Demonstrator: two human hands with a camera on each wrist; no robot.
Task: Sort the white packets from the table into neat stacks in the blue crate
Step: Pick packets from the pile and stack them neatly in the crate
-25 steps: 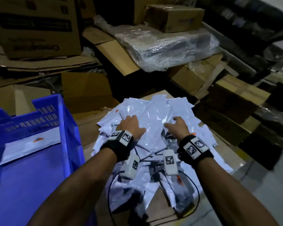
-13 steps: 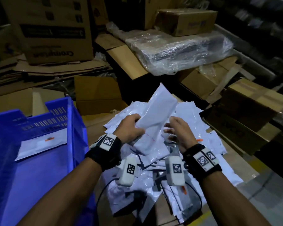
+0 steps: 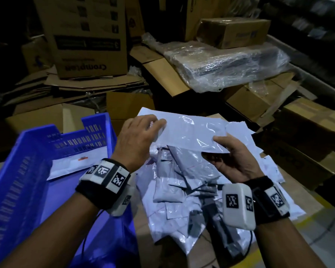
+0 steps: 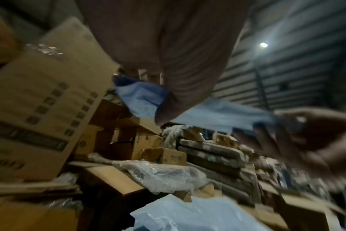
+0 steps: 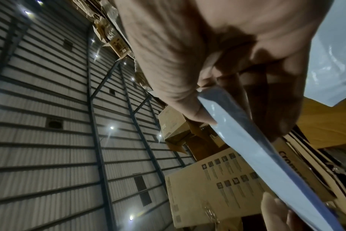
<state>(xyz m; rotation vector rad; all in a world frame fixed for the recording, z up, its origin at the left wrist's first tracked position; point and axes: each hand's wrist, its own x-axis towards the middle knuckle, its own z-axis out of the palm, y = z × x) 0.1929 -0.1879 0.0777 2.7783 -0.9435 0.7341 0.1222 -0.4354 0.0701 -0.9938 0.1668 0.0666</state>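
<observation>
Your left hand (image 3: pixel 138 140) pinches the left end of a white packet (image 3: pixel 190 132), fingers curled over its top edge with the thumb underneath. Your right hand (image 3: pixel 238 161) grips the packet's near right corner — thumb on top, fingers beneath, palm turned up. The packet is stretched flat between the two hands, lifted clear above the heap. In the left wrist view the same packet (image 4: pixel 217 115) runs from your left thumb across to the blurred right hand (image 4: pixel 306 132); in the right wrist view its edge (image 5: pixel 247 140) is clamped under the right thumb.

Directly below lies the heap of white packets (image 3: pixel 182 190), loose and overlapping at all angles on the bench (image 3: pixel 162 254), some showing dark undersides. To your left, just beside the heap, stands the blue crate (image 3: pixel 14 182) — one white packet in the crate (image 3: pixel 75 165) lies flat against its far wall, with a small orange mark on it.

Beyond the bench sit cardboard boxes: a large printed carton (image 3: pixel 85 41), flattened cardboard sheets (image 3: pixel 81 84) under it, a plastic-wrapped bundle (image 3: pixel 230 64) with a small box (image 3: pixel 236 32) on top, and more boxes (image 3: pixel 307 132) to the right.
</observation>
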